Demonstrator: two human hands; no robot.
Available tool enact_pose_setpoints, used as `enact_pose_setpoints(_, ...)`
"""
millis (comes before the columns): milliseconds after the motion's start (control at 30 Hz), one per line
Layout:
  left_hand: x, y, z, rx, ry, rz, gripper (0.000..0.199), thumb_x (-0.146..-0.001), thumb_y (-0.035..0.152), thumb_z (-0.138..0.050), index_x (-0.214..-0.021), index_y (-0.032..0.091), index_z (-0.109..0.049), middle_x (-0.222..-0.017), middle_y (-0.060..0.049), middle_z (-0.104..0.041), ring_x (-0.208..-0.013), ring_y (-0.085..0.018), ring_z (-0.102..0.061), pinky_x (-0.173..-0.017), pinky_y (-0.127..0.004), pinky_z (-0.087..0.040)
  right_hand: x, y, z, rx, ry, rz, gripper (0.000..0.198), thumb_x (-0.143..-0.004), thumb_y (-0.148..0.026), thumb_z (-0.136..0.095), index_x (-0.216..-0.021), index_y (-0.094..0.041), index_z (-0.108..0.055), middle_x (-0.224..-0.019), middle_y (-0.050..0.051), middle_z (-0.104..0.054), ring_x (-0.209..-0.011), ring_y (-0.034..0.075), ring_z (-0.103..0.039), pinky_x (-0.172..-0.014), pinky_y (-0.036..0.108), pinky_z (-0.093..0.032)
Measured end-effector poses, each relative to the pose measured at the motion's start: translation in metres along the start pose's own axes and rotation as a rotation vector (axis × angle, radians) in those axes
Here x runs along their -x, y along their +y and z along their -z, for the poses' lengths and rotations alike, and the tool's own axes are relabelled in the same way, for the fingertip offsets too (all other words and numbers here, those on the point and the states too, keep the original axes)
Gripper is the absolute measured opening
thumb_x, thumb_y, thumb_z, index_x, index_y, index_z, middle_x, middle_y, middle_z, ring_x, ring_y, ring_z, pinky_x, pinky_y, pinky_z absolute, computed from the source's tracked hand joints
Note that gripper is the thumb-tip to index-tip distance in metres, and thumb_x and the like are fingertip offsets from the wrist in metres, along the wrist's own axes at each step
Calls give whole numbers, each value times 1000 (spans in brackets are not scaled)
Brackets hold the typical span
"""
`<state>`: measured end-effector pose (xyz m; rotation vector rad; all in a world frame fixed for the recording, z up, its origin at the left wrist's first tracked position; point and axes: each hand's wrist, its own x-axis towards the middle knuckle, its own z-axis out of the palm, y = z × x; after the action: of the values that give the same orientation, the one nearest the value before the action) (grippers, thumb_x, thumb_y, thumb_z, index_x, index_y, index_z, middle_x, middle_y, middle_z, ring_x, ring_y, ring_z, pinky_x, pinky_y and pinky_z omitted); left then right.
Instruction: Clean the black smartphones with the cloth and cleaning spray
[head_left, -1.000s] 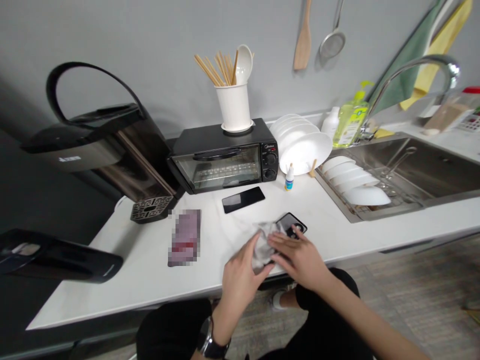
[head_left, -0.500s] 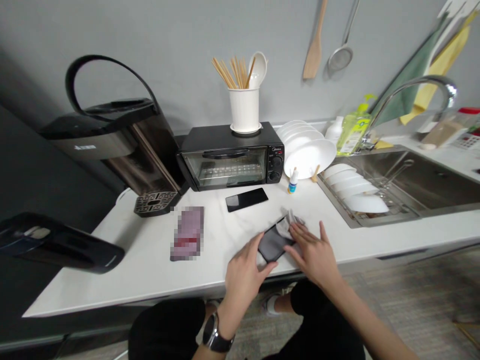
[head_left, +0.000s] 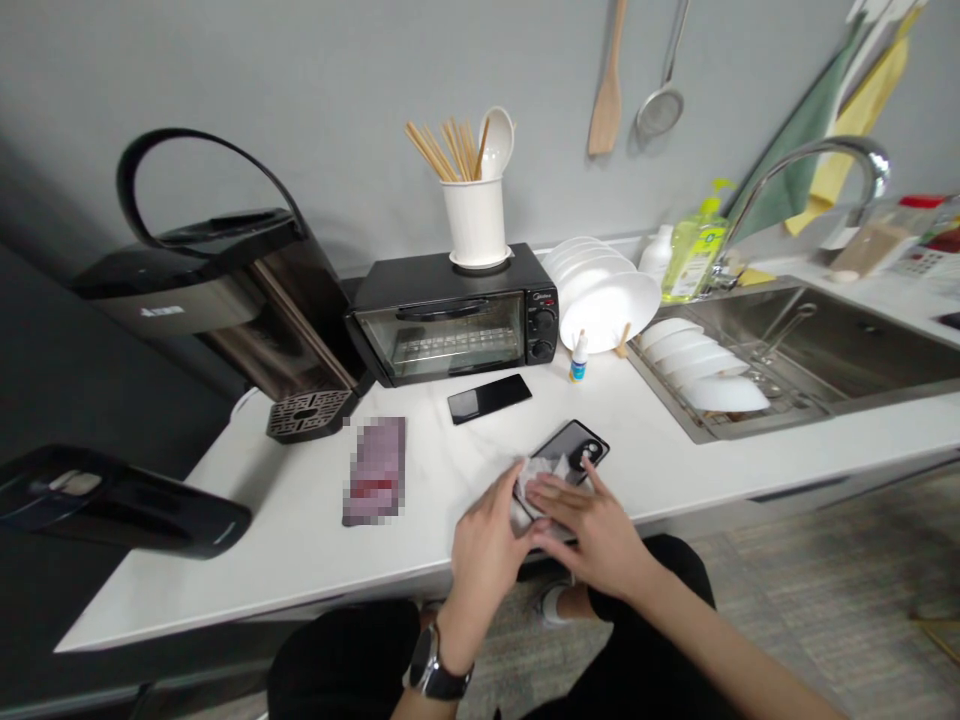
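Observation:
A grey phone lies back side up near the counter's front edge, its round camera module at the far right end. Gripping its near-left end, my left hand has thumb and fingers closed about the edges. My right hand presses a light grey cloth flat on the phone's back, close to the left fingers. Part of the phone's near end is hidden under the cloth and hands. Behind them lies a second phone with a black screen. A small bottle with a blue label stands farther back.
A toaster oven backs the counter, bearing a white pot of chopsticks. On the left are a water dispenser, a dark bottle and a blurred-out purple item. White plates and a sink are at right.
My right hand has slid the cloth left and toward me along the phone, uncovering the camera end. My left hand stays at the near-left end. The view has shifted slightly.

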<state>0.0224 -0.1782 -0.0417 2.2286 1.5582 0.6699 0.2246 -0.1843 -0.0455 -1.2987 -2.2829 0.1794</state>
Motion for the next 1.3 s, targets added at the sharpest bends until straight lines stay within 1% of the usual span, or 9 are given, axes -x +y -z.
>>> enact_pose_setpoints(133, 0, -1, -2, -8, 27, 6, 74, -90, 36, -78, -155, 29, -42, -150, -8, -63, -127, -28, -69, -105, -40, -58, -3, 6, 1, 160, 156, -212, 50, -106, -48, -52, -144, -17, -62, -146, 18, -63, -139, 36, -59, -125, 74, -16)
enact_pose_setpoints(267, 1, -2, -2, 18, 1, -13, 75, -91, 29, -76, -157, 28, -39, -147, -7, -65, -126, -25, -70, -106, -38, -57, -3, -1, -2, -13, -43, 59, 62, -100, -61, -57, -145, -17, -61, -146, 14, -65, -140, 30, -59, -129, 58, -24)
enact_pose_setpoints(433, 2, 0, -3, -2, 49, -12, 75, -90, 36, -79, -155, 29, -43, -149, -8, -64, -127, -27, -69, -107, -41, -57, -8, 5, 2, 154, 123, -181, 50, -107, -49, -50, -143, -17, -63, -146, 18, -64, -139, 37, -59, -124, 73, -17)
enact_pose_setpoints(600, 3, 1, -3, 22, 17, 3, 74, -90, 29, -78, -155, 28, -42, -146, -7, -66, -126, -26, -69, -106, -39, -57, -4, 3, 2, 18, -45, 85, 62, -100, -60, -58, -147, -20, -60, -146, 14, -65, -138, 29, -60, -126, 56, -30)
enact_pose_setpoints(733, 3, 0, -4, 0, 61, -19, 74, -89, 38, -79, -153, 28, -44, -148, -7, -64, -127, -27, -69, -107, -40, -57, -1, 10, 6, 203, 109, -148, 49, -106, -47, -50, -145, -20, -62, -146, 17, -64, -137, 35, -61, -124, 69, -23)
enact_pose_setpoints(867, 4, 0, -4, 8, 43, -37, 72, -91, 36, -77, -154, 27, -43, -145, -7, -67, -124, -25, -70, -104, -37, -58, 1, 10, 9, 35, -82, 170, 64, -99, -64, -57, -148, -22, -59, -150, 12, -61, -141, 28, -57, -126, 53, -33)
enact_pose_setpoints(1033, 5, 1, -4, -8, 69, -30, 70, -91, 38, -77, -152, 26, -45, -146, -8, -66, -127, -27, -69, -106, -40, -57, 3, 9, 8, 202, 103, -133, 51, -107, -49, -48, -144, -18, -62, -147, 18, -63, -139, 35, -59, -125, 69, -22)
enact_pose_setpoints(1167, 6, 1, -4, 14, 47, -38, 70, -92, 34, -76, -153, 27, -44, -144, -7, -67, -125, -26, -70, -105, -39, -58, 5, 6, 7, 27, -71, 154, 63, -102, -63, -53, -148, -20, -58, -148, 13, -63, -140, 28, -58, -129, 56, -27)
enact_pose_setpoints(1300, 7, 4, -3, -9, 74, -28, 67, -92, 36, -76, -151, 26, -46, -146, -8, -66, -128, -27, -68, -107, -42, -57, 5, 10, 11, 190, 95, -146, 53, -109, -50, -43, -143, -15, -62, -145, 20, -64, -136, 34, -61, -126, 69, -20)
